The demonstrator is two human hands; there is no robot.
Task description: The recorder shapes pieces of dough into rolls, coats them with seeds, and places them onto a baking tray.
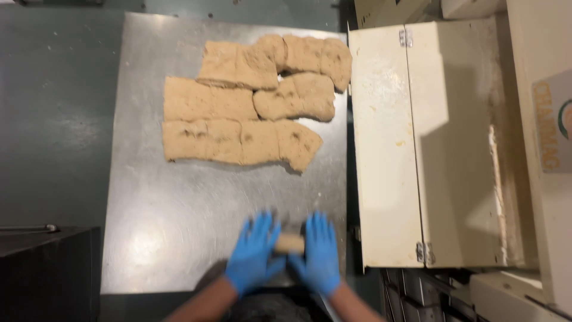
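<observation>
Both my hands wear blue gloves and rest near the front edge of a steel table (pixel 167 226). My left hand (pixel 253 253) and my right hand (pixel 320 250) lie flat, fingers spread, on either end of a small tan dough piece (pixel 290 243) between them. The hands are blurred by motion. Farther back on the table lie several flat slabs of the same tan dough (pixel 250 107), cut into rough rectangles and packed close together.
A cream-coloured metal machine (pixel 441 143) with hinged lid panels stands right of the table, touching its edge. A dark box (pixel 47 268) sits at lower left. Grey floor (pixel 53 107) lies left of the table.
</observation>
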